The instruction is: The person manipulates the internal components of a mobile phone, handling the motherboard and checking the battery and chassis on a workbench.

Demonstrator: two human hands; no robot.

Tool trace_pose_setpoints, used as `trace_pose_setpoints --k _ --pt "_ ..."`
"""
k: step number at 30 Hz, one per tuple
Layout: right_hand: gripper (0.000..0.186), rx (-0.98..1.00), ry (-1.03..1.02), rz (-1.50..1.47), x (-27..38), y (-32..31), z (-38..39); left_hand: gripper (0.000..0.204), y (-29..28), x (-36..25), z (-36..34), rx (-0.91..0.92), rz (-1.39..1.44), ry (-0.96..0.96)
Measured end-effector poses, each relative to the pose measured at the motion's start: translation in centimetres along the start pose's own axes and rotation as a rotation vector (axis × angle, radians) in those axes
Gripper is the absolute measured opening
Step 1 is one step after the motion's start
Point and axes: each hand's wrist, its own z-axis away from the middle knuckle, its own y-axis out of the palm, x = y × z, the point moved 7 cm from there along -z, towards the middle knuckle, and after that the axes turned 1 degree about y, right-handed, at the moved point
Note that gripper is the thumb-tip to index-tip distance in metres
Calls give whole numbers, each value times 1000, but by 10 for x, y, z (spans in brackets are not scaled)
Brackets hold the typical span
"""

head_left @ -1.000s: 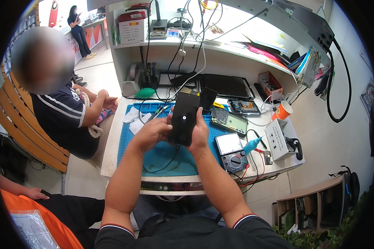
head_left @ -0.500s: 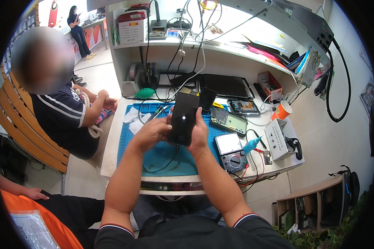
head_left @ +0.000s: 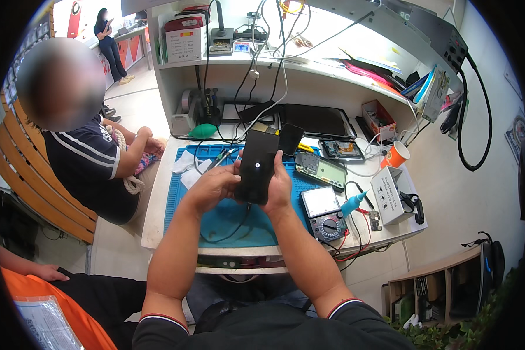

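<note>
A black smartphone [head_left: 258, 157] is held upright above the blue work mat [head_left: 239, 227], a small white mark glowing mid-screen. My left hand [head_left: 219, 185] grips its left edge, and my right hand [head_left: 279, 185] wraps round its right side. From its lower end a dark cable [head_left: 239, 236] curves down over the mat. Just behind it lies a second dark phone [head_left: 291, 139]. Right of my right hand lie an opened phone [head_left: 321, 171] and an analog multimeter [head_left: 325, 219].
White tissues [head_left: 188, 168] and a green blower bulb [head_left: 203, 130] lie at the left. Along the right are a blue bottle [head_left: 354, 203], a white box [head_left: 392, 195] and an orange cup [head_left: 396, 155]. Cables hang from the shelf [head_left: 309, 67]. One person [head_left: 93, 157] sits at the left; another's orange garment [head_left: 58, 309] shows lower left.
</note>
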Motion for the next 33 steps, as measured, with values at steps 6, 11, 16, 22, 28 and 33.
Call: trace_pose_setpoints --k 6,11,16,22,28,33 --pt "80 -43 3 9 0 -1 0 32 -2 2 -1 12 -10 -5" --pt "79 -16 6 0 0 -2 0 31 0 0 1 -11 -18 -10" --pt "71 125 25 -54 0 -4 0 31 -4 3 -1 10 -16 2" --pt "71 118 30 -54 1 -3 0 31 -2 1 -1 -8 -25 -2" --pt "79 -28 -5 22 1 -1 0 32 -4 4 -2 -7 -21 5" --pt "79 -13 -14 28 1 0 0 32 -4 3 0 -23 -23 1"
